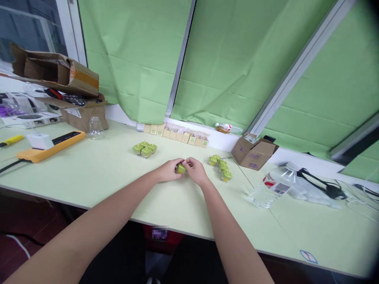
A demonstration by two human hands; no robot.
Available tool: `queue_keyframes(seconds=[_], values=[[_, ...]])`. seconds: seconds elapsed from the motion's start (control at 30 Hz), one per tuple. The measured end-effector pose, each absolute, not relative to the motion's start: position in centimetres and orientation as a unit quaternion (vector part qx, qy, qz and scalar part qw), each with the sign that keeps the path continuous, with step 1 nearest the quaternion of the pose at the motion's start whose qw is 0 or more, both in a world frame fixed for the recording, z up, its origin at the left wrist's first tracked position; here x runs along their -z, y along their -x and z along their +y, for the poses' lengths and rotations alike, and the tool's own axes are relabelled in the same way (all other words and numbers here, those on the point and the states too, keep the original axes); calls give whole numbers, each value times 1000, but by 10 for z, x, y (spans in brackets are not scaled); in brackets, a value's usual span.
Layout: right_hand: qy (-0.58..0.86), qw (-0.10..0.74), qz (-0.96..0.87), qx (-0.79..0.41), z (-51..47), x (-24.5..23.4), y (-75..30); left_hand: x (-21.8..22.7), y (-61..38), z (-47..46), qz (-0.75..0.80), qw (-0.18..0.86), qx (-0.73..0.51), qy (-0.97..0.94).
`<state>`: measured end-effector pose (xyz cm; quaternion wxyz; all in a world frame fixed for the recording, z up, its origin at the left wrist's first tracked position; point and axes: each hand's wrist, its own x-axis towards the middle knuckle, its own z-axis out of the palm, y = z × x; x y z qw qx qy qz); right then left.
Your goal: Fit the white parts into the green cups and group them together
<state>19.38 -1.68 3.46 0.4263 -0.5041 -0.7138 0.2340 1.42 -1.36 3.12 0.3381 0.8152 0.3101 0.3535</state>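
Note:
Over the middle of the table, my left hand (171,170) is closed around the side of a small green-and-yellow candle-like piece (181,169) in a clear cup. The fingers of my right hand (193,169) press on its upper right edge, partly hiding it. To the left stands a tight cluster of similar green pieces (145,149), each with a pale bit on top like a wick. On the right, several more green pieces (223,169) form a bent row.
Small open cardboard boxes (177,134) line the wall. A brown carton (253,152) and large clear bottle (275,185) stand at right. Leftward are an orange power strip (55,146), a glass jar (96,128) and stacked cartons (59,75). The table's front edge (177,227) runs below my forearms.

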Motion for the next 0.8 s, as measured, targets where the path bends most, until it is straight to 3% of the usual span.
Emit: queue_keyframes(seconds=[0.27,0.37,0.5,0.63,0.8], values=[[482,425,-699,-313,-14,-28,-195,-21,-15,-4,340,346,-375,-790],[473,516,-631,-334,-12,-32,-195,-19,-15,0,356,333,-376,-788],[455,625,-420,-475,-9,-40,-207,-16,-10,4,389,313,-382,-778],[498,571,-294,-582,-9,-40,-217,-13,0,10,432,245,-386,-777],[443,542,-352,-621,-15,-35,-210,-9,7,17,449,166,-372,-795]])
